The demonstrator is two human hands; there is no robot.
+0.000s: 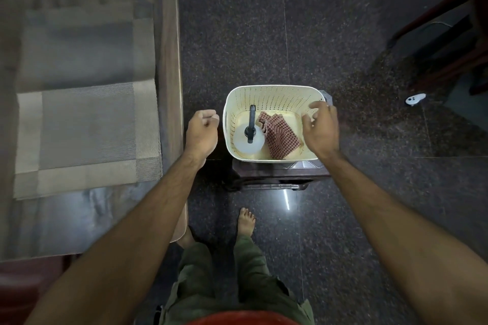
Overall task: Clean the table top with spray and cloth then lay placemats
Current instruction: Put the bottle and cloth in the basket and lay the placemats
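Cream perforated plastic basket [274,95] sits on a small dark wooden stool [269,175] on the speckled dark stone floor [343,34], just right of the table.

Inside the basket, left half: white round spray bottle with a black trigger head [249,137], standing upright. Seen from above, the black nozzle runs along its long axis away from the person, toward the basket's far wall.

Beside it, right half: red-and-white checked cloth [281,134], folded, lying flat on the basket floor. Long axis runs diagonally, from far-left near the bottle's nozzle to near-right corner. Whether cloth and bottle touch, I cannot tell.

Glossy grey table top [66,221] at left, with two woven beige-and-grey rectangular placemats on it: near placemat [87,137] and far placemat [84,45], side by side along the table's length.

Left hand [202,130]: arm extended forward, hand hanging between the table's edge and the basket, fingers curled into a loose fist, holding nothing.

Right hand [320,126]: arm extended, hand over the basket's right rim, palm down, fingers spread apart and slightly bent, empty; contact with the rim unclear.

A small white handheld controller [415,99] lies on the floor at far right, near dark wooden furniture legs [435,42]. Bare foot [247,221] on the floor below the stool.
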